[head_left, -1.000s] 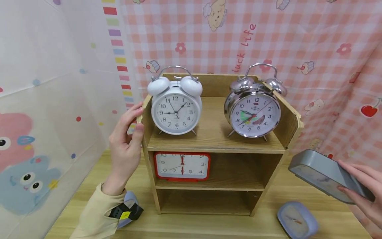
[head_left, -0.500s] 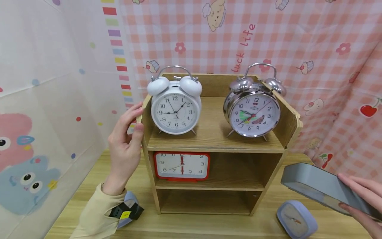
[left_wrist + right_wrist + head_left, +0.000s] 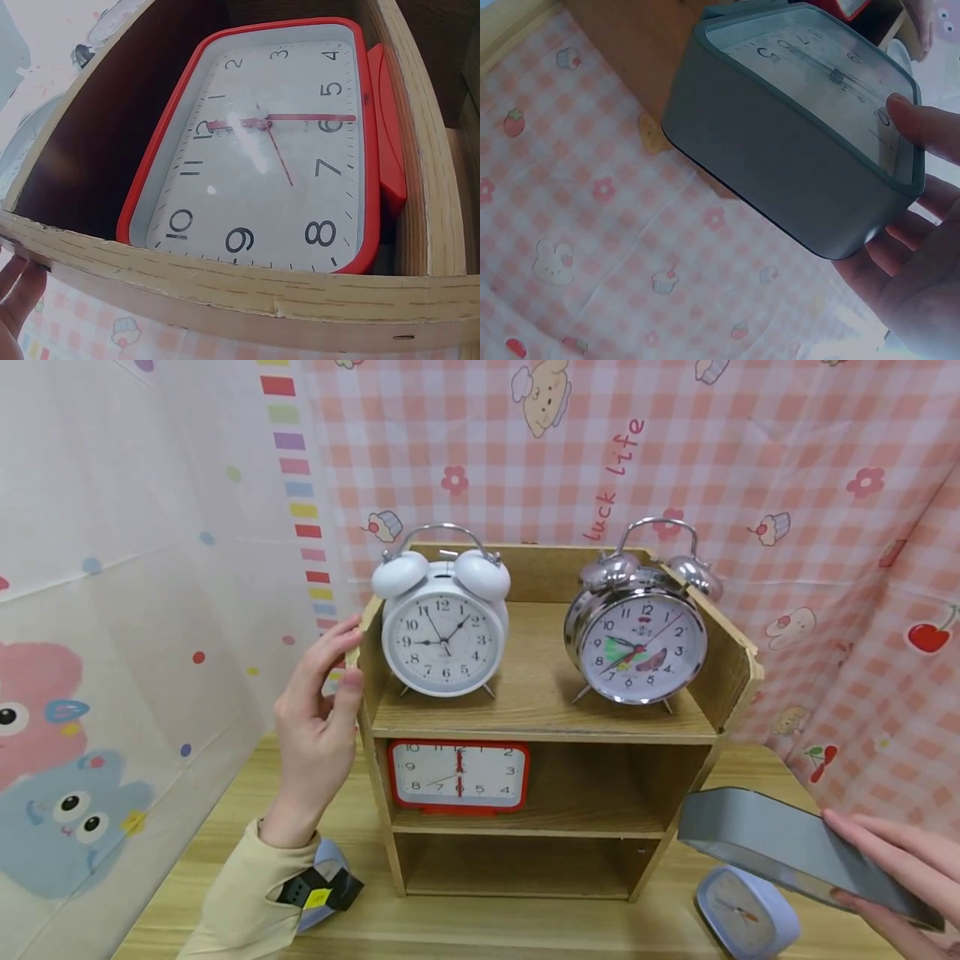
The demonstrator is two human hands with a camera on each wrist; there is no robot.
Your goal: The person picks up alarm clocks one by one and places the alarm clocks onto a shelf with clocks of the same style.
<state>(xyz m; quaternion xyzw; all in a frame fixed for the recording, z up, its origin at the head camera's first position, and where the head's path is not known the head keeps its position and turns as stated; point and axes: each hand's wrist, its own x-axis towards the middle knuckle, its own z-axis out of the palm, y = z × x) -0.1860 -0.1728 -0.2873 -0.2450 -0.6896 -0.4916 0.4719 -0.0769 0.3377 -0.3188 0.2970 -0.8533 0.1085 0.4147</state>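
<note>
In the head view my left hand (image 3: 318,735) holds the left side panel of a small wooden shelf (image 3: 540,735), fingertips at its upper edge and thumb by its front. My right hand (image 3: 892,868) grips one end of a grey clock (image 3: 780,839), raised beside the shelf's right side; its thumb (image 3: 919,124) lies over the dial side and its fingers lie behind the casing. The clock's numbered face shows in the right wrist view. A white twin-bell alarm clock (image 3: 444,639) and a silver one (image 3: 637,647) stand on the top shelf. A red-framed clock (image 3: 459,775) stands left in the middle compartment.
On the wooden table, a small lilac clock (image 3: 746,910) lies at the front right, below the grey clock. A blue clock (image 3: 326,868) sits at the left, partly hidden by my left wrist. Patterned cloth (image 3: 795,468) hangs behind and along both sides.
My right hand has brought the grey clock left and a little downward, closer to the shelf, tilting it so its face turns from the head camera. The left hand stays in place.
</note>
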